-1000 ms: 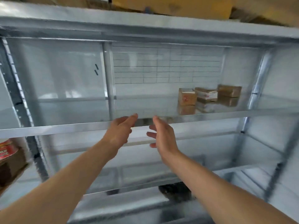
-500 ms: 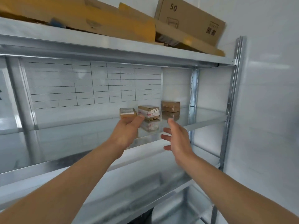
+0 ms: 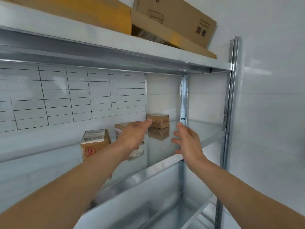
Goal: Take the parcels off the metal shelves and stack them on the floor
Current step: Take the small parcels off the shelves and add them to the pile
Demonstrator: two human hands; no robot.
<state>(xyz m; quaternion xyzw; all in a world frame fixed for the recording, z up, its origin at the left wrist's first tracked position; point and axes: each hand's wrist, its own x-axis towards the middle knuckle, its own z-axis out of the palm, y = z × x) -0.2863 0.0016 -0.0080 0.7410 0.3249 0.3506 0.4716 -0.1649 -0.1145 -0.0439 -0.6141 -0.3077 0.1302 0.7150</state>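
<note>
Three parcels sit on the shelf, all left of the post at its back. Farthest from the post is the stamped parcel, with a red mark on its front and a scrawled label on top. Nearer the post, the middle parcel is mostly hidden behind the left hand. That hand is released, fingers straight and together, holding nothing. Its fingertips reach the left edge of the end parcel, the one just beside the post; whether they touch it I cannot tell. The right hand hangs in front of the post's foot, fingers spread and loosely bent, also holding nothing and apart from every parcel.

The step in hand looks like the reach. The palms face one another with the end parcel in the gap beyond them, so that one is the likely pick. The next move calls for pushing both hands further in toward the post and closing them on the parcel's two sides. Then it must be lifted off the shelf and drawn out without knocking the middle parcel under the left wrist. The floor is out of view, so how much is stacked there cannot be judged.
</note>
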